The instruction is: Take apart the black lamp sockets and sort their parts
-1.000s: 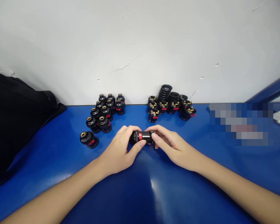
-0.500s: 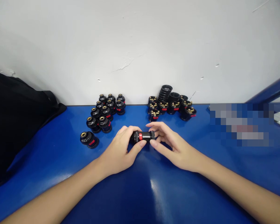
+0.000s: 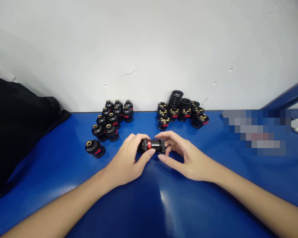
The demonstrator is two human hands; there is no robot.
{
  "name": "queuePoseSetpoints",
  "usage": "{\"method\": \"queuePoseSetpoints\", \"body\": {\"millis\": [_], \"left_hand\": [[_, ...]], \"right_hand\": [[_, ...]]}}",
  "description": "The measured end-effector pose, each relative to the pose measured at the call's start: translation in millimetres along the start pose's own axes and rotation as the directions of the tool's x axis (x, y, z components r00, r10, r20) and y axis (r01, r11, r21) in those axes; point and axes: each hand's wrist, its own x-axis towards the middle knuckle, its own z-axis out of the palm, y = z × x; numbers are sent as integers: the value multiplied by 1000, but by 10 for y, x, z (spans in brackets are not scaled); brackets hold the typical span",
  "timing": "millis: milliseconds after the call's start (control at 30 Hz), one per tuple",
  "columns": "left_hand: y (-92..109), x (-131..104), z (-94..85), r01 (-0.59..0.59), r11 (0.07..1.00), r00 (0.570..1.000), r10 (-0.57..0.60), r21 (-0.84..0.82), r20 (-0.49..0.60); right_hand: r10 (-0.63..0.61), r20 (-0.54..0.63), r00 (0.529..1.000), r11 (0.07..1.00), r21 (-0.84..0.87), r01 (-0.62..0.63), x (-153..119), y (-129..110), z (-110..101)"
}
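My left hand is wrapped round the left part of a black cylindrical fitting with a red switch, which lies on its side above the blue table. A ridged black ring sits at the fitting's right end. Around that end my right hand is curved with thumb and fingers apart; the thumb is off the ring, and any fingertip contact behind it is hidden. Left of my left hand stands a black fitting with a brass-coloured top hole and a red switch.
Several domed black fittings stand at the back left. Several open black sockets with brass contacts stand at the back right, beside a ridged black stack. Black cloth lies left; a pixelated patch covers the right.
My right thumb has come away from the ring and my right hand has opened a little wider, leaving more of the ring showing. My left hand keeps its hold.
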Motion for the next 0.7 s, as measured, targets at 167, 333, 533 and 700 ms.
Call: {"method": "queuePoseSetpoints", "body": {"millis": [167, 333, 533, 700], "left_hand": [[-7, 2, 3, -4, 1000, 1000, 4, 6, -3], [-3, -1, -4, 5, 1000, 1000, -5, -2, -1], [6, 4, -10, 4, 1000, 1000, -4, 8, 4], [11, 5, -9, 3, 1000, 1000, -3, 5, 2]], "right_hand": [[41, -3, 999, 999, 0, -41, 17, -5, -2], [17, -2, 1000, 999, 44, -17, -11, 8, -4], [31, -24, 999, 993, 112, -28, -8, 4, -13], [69, -25, 997, 992, 111, -66, -9, -36, 2]]}}
